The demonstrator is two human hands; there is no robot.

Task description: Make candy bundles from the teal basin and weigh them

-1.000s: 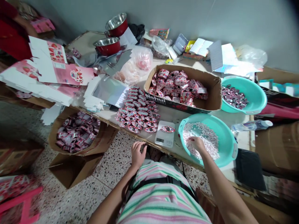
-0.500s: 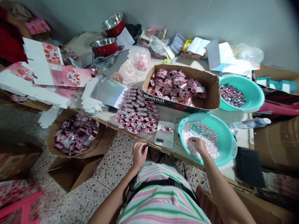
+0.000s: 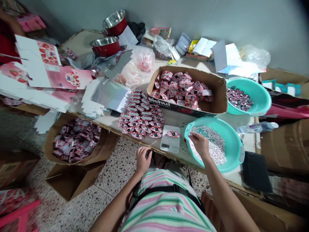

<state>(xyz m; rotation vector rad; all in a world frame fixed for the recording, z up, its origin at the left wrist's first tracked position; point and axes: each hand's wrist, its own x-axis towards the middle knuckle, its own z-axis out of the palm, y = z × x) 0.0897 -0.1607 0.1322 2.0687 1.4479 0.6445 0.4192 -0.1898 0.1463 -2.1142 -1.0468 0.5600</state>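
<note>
My right hand (image 3: 201, 145) is over the left side of a turquoise basin (image 3: 235, 159) of small white-pink pieces (image 3: 214, 146). Its fingers are pinched together; what they hold is too small to make out. To its left, a kitchen scale (image 3: 170, 147) bears one oval strawberry-print container (image 3: 173, 134) with a dark opening on top. My left hand (image 3: 143, 159) is at the table's front edge, fingers curled, with something dark between thumb and fingers. Rows of similar containers (image 3: 141, 117) stand left of the scale.
A carton (image 3: 223, 96) of printed containers stands behind the scale. Another turquoise basin (image 3: 262, 95) holds small round lids. A bottle (image 3: 257, 128) lies at right. Below the table's left edge stands an open carton (image 3: 107, 145) of more containers. Part of another person (image 3: 8, 42) shows far left.
My right hand has lifted off the white-pink pieces and moved left, toward the basin's rim by the scale. My left hand has stayed at the table edge. The view has shifted slightly.
</note>
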